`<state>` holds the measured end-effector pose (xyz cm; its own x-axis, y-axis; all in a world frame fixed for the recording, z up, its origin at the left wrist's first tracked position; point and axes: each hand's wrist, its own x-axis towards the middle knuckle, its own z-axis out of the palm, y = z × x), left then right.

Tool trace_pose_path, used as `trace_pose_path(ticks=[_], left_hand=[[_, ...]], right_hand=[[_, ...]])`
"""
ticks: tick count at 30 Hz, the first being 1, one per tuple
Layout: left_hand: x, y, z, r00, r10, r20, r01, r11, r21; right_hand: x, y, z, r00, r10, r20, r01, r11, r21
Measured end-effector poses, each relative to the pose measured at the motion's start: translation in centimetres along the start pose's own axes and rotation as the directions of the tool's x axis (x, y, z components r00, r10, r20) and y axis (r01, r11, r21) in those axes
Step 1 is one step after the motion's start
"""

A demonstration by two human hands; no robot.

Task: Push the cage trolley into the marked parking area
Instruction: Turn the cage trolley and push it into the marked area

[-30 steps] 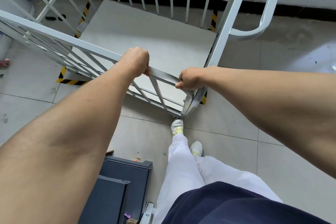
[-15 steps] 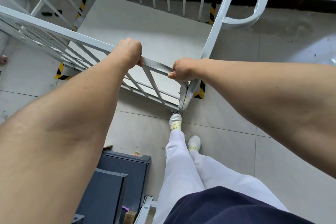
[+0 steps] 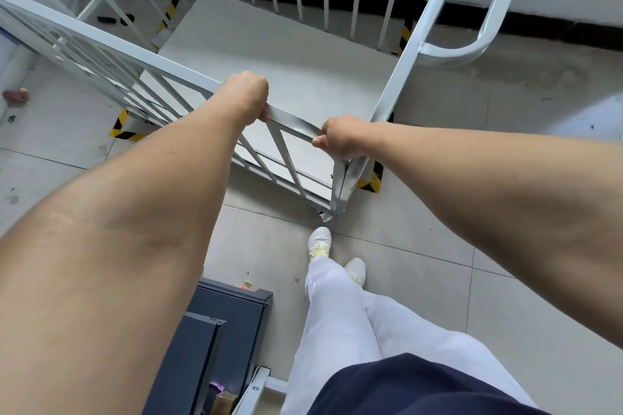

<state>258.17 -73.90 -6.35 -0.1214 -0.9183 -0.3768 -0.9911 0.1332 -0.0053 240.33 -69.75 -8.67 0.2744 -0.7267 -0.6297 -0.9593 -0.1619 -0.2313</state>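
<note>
A pale grey cage trolley (image 3: pixel 269 44) with barred sides is filling the upper centre of the frame, sitting over yellow-black corner tape (image 3: pixel 371 178) marking the parking area.

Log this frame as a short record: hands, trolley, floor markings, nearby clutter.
left hand: closed on the trolley's top rail
right hand: closed on the same rail, near the corner post
trolley: empty platform, barred sides
tape corners: yellow-black, visible at four corners around the trolley base
cabinet: dark, on the floor behind the left arm
</note>
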Motion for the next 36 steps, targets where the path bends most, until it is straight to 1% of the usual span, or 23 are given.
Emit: trace_pose_path(ticks=[10,17,21,24,26,31,36], left_hand=[[-0.1,0.0,-0.1,1.0,-0.027,0.012,0.027,0.999,-0.026],[-0.7,0.2,-0.2,0.997,-0.04,0.063,0.041,0.999,-0.026],[-1.2,0.4,0.0,0.996,-0.028,0.09,0.025,0.999,0.036],[-1.4,0.3,0.4,0.997,0.007,0.077,-0.017,0.993,0.121],[-1.6,0.6,0.4,0.997,0.04,0.065,-0.048,0.989,0.141],[-1.7,2.6,-0.6,0.997,0.082,0.002,-0.082,0.995,0.065],[-1.2,5.8,-2.3,0.994,0.087,-0.058,-0.091,0.993,-0.068]], right_hand=[[-0.3,-0.1,-0.6,1.0,-0.014,0.017,0.013,1.0,0.011],[-1.1,0.2,-1.3,1.0,-0.012,0.003,0.012,1.0,-0.015],[-2.1,0.3,-2.3,1.0,0.0,-0.027,0.001,1.0,0.005],[-2.8,0.7,-2.9,0.998,0.003,-0.063,-0.002,1.0,0.026],[-3.2,1.0,-3.3,0.997,0.006,-0.075,-0.004,1.0,0.023],[-4.0,1.9,-4.3,0.993,0.03,-0.116,-0.028,0.999,0.021],[-4.2,4.0,-5.6,0.983,0.045,-0.176,-0.046,0.999,-0.005]])
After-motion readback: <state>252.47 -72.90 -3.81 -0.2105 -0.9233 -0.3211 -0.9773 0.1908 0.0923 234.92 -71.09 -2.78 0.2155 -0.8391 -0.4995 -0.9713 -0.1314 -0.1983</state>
